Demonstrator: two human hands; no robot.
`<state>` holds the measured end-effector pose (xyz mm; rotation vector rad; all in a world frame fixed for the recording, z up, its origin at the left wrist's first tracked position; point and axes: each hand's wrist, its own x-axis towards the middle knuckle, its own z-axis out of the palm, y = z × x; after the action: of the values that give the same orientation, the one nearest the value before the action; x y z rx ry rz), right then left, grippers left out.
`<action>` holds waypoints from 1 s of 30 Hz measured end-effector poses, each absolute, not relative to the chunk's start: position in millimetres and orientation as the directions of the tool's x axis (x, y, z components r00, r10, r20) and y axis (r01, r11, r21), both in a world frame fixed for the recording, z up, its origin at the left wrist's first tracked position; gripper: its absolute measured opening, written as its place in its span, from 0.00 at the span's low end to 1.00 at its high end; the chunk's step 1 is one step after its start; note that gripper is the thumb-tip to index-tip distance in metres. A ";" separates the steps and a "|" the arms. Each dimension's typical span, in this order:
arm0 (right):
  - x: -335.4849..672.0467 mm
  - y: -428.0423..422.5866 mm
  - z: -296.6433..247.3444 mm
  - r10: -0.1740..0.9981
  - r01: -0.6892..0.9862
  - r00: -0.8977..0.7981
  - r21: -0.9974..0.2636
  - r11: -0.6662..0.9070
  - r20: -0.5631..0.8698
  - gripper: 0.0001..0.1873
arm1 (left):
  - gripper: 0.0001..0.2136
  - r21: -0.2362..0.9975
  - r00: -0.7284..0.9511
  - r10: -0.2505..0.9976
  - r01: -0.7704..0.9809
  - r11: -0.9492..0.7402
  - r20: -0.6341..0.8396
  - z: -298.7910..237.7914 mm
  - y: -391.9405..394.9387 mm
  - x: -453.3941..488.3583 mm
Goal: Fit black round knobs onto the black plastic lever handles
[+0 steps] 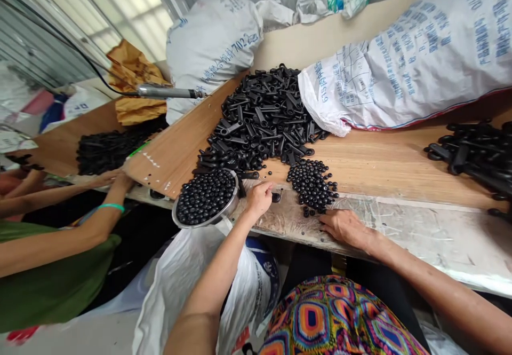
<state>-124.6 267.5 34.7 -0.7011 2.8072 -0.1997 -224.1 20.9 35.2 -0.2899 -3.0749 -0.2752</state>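
Note:
My left hand (259, 201) is closed, held low over the bench's front strip; what its fingers grip, if anything, is hidden. Just right of it, a small dark oval piece (276, 197) lies at the strip. My right hand (344, 227) rests at the bench edge with its fingers curled down and together, by the near side of a spread of round black beads (312, 184). Its fingertips are too covered to show what they hold. Left of my left hand stands a metal bowl (235, 201) heaped with similar black beads (206, 197).
Behind the beads rises a big pile of black link-shaped plastic parts (260, 117). A printed white sack (412, 66) leans at right, near another black pile (476, 155). A hanging air tool (168, 92) is at left. A co-worker's arm (96, 221) reaches in there.

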 end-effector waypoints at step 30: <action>-36.1 350.7 50.6 -0.102 0.015 -0.991 -0.704 -0.710 0.082 0.10 | 0.18 0.064 -0.852 0.490 0.508 0.859 0.183 2.5 33.4 -212.8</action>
<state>-36.1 350.7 50.6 -0.1766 1.1680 -2.8424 -212.8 33.4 2.5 -0.7770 -2.8730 -0.1638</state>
